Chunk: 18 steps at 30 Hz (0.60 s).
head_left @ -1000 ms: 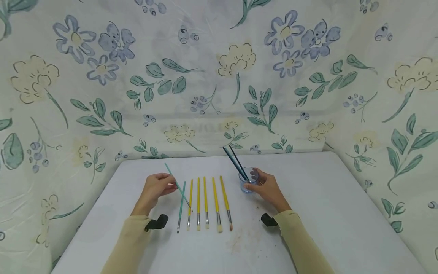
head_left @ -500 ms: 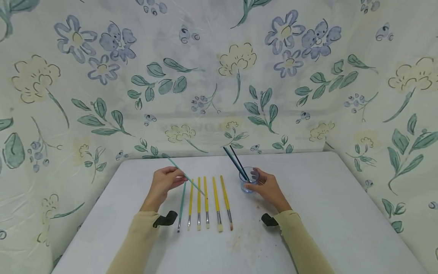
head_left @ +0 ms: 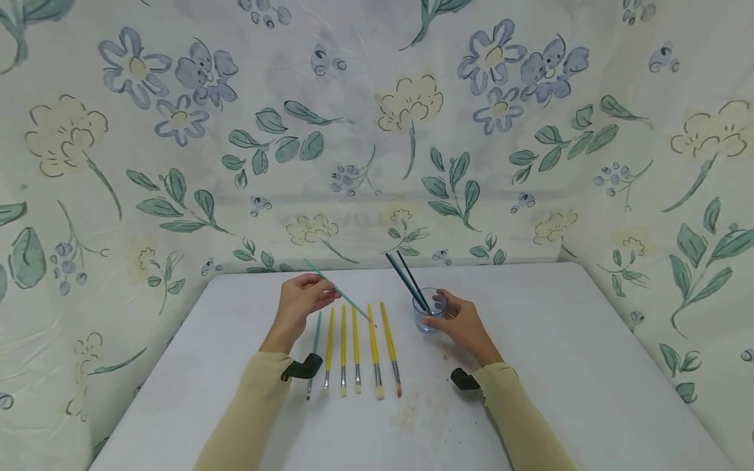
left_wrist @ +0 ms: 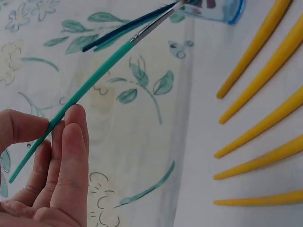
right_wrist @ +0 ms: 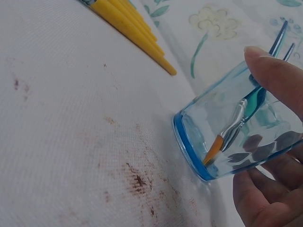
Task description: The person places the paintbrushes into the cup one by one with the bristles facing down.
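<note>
Paintbrush (head_left: pixel 353 304), turquoise-handled, is slanting rightward, bristle-end lower, as we are pinching it in our left hand (head_left: pixel 303 301); farther right, beyond the yellow-handled paintbrushes (head_left: pixel 356 347), our right hand (head_left: pixel 462 324) is gripping the blue-tinted glass (right_wrist: pixel 220 111).

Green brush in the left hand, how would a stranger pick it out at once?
On the white table, find the row of brushes. Near its left end, the left hand holds a slim green brush, tip slanting down. Another green brush lies in that row; only this one is pinched by a hand.
</note>
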{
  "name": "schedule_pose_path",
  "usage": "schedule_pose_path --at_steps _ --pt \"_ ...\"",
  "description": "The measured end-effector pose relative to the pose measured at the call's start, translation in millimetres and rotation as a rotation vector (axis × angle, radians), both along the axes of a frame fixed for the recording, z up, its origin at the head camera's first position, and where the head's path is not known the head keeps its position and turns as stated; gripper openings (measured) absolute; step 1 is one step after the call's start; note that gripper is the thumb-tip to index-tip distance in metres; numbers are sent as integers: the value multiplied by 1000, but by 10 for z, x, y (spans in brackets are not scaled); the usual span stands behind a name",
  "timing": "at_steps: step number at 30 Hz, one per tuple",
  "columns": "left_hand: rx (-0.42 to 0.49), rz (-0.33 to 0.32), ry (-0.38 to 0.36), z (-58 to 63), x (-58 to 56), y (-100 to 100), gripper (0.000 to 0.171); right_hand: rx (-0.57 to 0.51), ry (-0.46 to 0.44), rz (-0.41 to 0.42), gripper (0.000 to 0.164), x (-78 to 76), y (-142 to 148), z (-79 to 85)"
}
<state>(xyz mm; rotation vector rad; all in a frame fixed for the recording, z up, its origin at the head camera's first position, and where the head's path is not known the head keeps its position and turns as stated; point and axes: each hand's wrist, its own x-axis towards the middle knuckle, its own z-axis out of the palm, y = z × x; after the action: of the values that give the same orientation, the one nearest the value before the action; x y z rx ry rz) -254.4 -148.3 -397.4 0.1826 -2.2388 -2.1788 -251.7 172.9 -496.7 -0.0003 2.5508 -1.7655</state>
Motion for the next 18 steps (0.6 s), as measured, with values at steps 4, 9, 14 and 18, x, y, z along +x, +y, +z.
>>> schedule_pose_path --at_steps 4,9,14,18 --pt "24 -29 47 8 -25 71 20 2 -3 0 88 -8 3 -20" --pt "44 -43 84 30 -63 171 19 6 6 5 87 -16 7 -28" --pt "47 -56 111 62 -86 271 21 -21 10 12 87 -3 6 -5" --pt "50 -68 126 85 -107 349 28 -26 4 6 86 11 -3 10"
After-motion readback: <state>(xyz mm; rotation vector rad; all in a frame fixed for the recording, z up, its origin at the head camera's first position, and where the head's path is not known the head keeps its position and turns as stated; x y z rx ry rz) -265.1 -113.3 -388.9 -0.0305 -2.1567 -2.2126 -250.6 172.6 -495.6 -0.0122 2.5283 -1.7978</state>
